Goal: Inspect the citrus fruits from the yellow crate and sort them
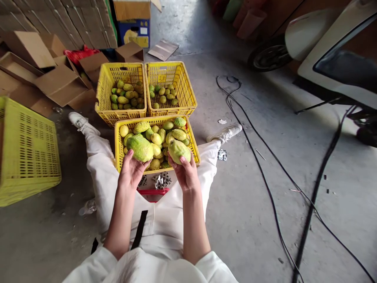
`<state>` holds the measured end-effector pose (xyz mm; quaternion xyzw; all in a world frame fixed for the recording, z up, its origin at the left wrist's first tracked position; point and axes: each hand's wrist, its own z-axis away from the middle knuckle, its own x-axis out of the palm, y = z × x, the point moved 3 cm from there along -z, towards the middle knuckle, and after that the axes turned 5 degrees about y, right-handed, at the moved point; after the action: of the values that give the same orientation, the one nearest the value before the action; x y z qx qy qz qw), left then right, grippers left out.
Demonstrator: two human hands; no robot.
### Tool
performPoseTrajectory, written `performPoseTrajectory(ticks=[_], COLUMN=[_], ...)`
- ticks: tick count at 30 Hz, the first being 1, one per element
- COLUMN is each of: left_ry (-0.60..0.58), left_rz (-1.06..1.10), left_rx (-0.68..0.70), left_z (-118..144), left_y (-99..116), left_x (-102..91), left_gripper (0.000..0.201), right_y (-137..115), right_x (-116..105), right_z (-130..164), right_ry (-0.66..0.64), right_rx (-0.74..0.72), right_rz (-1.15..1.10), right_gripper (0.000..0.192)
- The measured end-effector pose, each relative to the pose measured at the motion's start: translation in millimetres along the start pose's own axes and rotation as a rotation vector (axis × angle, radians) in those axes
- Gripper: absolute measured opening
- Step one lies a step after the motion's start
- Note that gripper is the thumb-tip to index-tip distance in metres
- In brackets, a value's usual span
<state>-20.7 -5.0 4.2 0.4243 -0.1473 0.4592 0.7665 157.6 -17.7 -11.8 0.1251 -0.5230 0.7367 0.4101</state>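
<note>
White rolled sleeves [97, 267]; white trousers [101, 165]; white sneakers [225, 133]; black strap [139, 230]

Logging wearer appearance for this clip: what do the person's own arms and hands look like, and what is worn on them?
Both forearms are bare; white fabric sleeves are pushed up near the elbows. The left hand and right hand wear no gloves; no rings or watch visible.

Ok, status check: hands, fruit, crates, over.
Left hand grips one big green fruit; right hand grips another. Both over near crate, full. Two far crates part filled. Nothing blocking.
</note>
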Motion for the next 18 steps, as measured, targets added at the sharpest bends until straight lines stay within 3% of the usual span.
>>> performPoseTrajectory(ticks=[5,10,18], left_ry=[0.107,0.111,0.108], left_rz=[-0.013,-0.023,0.004], left_rx=[-0.068,-0.135,-0.222], left_z=[-1.0,-2.6,1.3], left_y=[-1.1,-2.5,-2.0], left_x=[-0.6,-0.8,6.9], left_gripper=[0.028,0.019,0.028], right_y=[-0.6,0.7,3.3], right_x=[1.9,1.0,-0.2], right_z=[-1.4,-3.4,-3.8], right_ry=[0.018,0.037,-0.018], right_rx=[-0.036,-0.067,0.058], right_rz=[0.001,0.002,-0.024], right_gripper=[0.048,0.042,0.037])
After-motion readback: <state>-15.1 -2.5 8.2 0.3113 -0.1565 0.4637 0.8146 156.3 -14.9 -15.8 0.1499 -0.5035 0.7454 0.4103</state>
